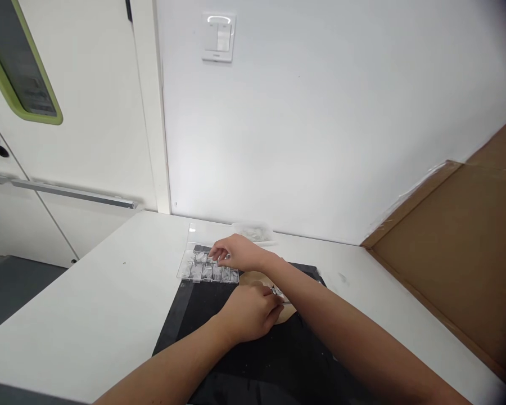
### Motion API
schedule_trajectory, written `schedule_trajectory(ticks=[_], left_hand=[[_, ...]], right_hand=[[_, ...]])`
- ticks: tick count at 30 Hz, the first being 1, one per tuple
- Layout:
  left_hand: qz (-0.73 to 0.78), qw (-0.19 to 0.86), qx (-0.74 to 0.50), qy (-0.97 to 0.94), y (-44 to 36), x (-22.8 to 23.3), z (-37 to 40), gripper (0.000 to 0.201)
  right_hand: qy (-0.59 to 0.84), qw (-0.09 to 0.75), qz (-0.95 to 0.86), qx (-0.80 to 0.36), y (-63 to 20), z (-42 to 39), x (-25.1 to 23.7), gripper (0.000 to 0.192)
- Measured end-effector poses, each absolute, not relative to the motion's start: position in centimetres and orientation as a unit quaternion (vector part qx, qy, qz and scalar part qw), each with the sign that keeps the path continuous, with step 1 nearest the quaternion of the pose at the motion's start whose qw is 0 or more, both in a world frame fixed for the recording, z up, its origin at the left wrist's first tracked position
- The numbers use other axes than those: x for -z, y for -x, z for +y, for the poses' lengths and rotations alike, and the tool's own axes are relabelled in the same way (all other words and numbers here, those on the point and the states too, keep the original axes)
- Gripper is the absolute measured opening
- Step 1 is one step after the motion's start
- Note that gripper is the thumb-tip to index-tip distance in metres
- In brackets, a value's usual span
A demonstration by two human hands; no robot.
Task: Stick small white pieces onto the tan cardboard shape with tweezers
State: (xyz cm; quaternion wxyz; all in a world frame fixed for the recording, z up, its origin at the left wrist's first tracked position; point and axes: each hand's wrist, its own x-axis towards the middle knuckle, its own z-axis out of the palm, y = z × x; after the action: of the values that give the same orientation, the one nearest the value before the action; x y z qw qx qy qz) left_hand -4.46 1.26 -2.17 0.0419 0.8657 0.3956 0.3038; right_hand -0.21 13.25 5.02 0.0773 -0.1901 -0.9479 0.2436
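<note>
A clear plastic organiser box (202, 269) with several small compartments of pale pieces lies at the far left corner of a black mat (194, 320). My right hand (236, 253) reaches across over the box, fingertips down in one compartment; whether it grips a piece I cannot tell. My left hand (248, 314) rests closed on a round tan disc (289, 312) on the mat and pinches a small silvery item (277, 291) against it. The box's clear lid (194, 235) stands open behind it.
The mat lies on a white table (88, 304) against a white wall. A small clear tray (253, 232) sits by the wall behind the box. A brown cardboard sheet (459, 253) leans at the right. A white door stands at the left.
</note>
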Motion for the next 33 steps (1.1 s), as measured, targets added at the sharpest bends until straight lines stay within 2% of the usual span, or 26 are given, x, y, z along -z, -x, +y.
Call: schedule_trajectory(ticks=[3,9,14,24,29,33], left_hand=[[0.409,0.032,-0.298,-0.862,4.4,2.1,1.2,0.024],[0.402,0.037,-0.296,-0.866,4.4,2.0,1.2,0.023],[0.391,0.050,-0.307,-0.866,4.6,1.8,1.3,0.023],[0.379,0.028,-0.317,-0.869,4.5,1.7,1.3,0.023],[0.383,0.017,-0.308,-0.871,4.6,1.7,1.3,0.028],[0.375,0.023,-0.326,-0.868,4.6,1.9,1.4,0.031]], right_hand=[[0.223,0.078,-0.948,-0.215,-0.3,12.9,-5.6,0.009],[0.239,-0.022,-0.964,-0.118,-1.0,12.6,-5.2,0.028],[0.252,-0.046,-0.963,-0.089,-1.4,12.8,-4.2,0.014],[0.291,-0.070,-0.953,-0.042,0.0,11.9,-4.3,0.014],[0.300,-0.083,-0.949,-0.048,0.5,11.9,-4.1,0.017],[0.290,-0.087,-0.950,-0.069,0.6,11.9,-3.9,0.011]])
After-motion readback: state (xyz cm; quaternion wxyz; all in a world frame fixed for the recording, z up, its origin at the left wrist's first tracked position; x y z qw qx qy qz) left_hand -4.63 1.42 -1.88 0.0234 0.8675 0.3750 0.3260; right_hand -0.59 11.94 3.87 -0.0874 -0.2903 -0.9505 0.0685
